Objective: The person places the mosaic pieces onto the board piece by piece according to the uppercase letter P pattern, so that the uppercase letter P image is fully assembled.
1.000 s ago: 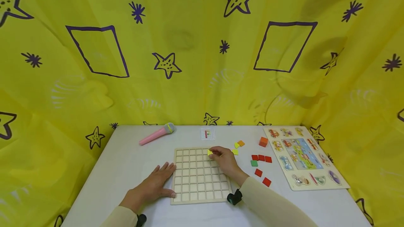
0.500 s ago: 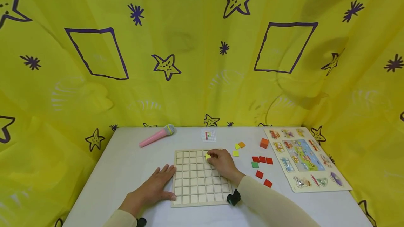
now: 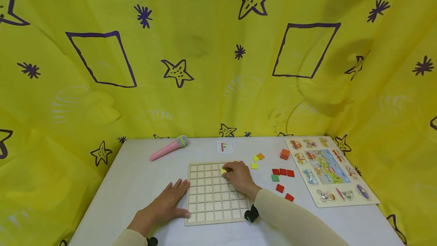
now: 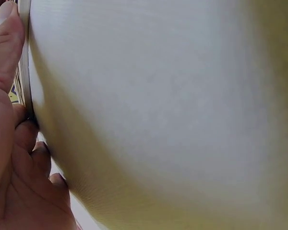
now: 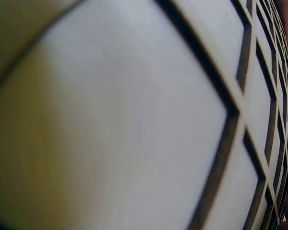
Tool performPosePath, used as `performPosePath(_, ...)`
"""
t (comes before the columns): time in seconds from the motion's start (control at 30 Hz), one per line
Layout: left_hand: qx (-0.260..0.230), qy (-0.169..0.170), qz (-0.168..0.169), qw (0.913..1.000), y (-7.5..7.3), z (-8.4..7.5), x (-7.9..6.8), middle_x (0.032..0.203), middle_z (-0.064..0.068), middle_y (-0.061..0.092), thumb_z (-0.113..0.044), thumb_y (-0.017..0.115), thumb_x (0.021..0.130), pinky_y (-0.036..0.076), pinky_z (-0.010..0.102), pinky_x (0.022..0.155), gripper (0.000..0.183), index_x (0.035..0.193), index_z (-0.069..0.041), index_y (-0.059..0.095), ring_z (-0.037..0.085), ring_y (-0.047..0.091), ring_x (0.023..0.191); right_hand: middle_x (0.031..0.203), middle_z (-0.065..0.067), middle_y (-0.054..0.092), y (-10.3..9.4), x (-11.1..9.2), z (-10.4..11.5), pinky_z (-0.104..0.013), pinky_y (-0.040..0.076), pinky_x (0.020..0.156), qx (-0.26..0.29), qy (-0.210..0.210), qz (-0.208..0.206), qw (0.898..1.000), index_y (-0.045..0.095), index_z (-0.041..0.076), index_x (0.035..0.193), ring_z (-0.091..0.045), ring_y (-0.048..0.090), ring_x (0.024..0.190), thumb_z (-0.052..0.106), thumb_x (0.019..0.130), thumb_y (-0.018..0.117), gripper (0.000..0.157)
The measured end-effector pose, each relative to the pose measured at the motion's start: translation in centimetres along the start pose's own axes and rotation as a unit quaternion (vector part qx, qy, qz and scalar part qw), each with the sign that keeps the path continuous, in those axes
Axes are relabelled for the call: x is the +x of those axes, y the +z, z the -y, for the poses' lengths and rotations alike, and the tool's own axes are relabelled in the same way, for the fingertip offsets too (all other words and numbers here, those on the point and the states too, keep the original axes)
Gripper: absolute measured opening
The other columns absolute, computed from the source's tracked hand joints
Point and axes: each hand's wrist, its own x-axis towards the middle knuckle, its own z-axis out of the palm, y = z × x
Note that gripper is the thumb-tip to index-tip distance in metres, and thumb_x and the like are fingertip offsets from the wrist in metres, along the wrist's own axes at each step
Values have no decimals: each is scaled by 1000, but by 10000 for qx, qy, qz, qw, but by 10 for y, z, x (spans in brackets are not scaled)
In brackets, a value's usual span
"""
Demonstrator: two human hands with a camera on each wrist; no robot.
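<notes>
In the head view, a square wooden grid board [image 3: 205, 196] lies on the white table. My right hand [image 3: 239, 177] is over its far right part, thumb and fingertips pinching a small yellow square tile [image 3: 223, 171] at one of the cells. My left hand [image 3: 167, 202] rests at the board's left side with fingers spread, fingertips and thumb right at the frame. The left wrist view shows the left thumb [image 4: 7, 48] along the board's edge. Close-up grid cells [image 5: 149, 120] fill the right wrist view, where the tile is out of sight.
Right of the board lie loose yellow tiles [image 3: 254, 166], an orange tile [image 3: 261, 156], a green tile [image 3: 275, 178] and several red tiles [image 3: 283, 171]. An orange-red block [image 3: 285, 154] stands near a picture puzzle board [image 3: 314, 189]. A pattern card [image 3: 224, 147] and pink toy microphone [image 3: 167, 149] lie behind.
My right hand has moved the yellow tile slightly left and nearer to me over the board, with little motion in the last half second. The left hand has stayed in place.
</notes>
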Motion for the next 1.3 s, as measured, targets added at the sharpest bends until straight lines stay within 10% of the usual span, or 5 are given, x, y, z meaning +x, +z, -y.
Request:
performPosePath(0.83,-47,-146,47,9999,2,0,0,170,20,34,-55,83,80,14,67,130,110,163,0,35,43,23,160,79,7,71,0,-1,-1,-59,46,103,201,175,-26,9996,79,13,96,-18,63,91,15,90,84,9)
performPosePath(1.3,-45,-109,36,9999,1,0,1,170,20,34,-56,82,80,15,66,130,110,163,0,35,44,24,160,95,-1,69,-5,0,-3,-30,52,81,1334,541,94,9895,76,5,114,-14,57,87,10,95,77,19)
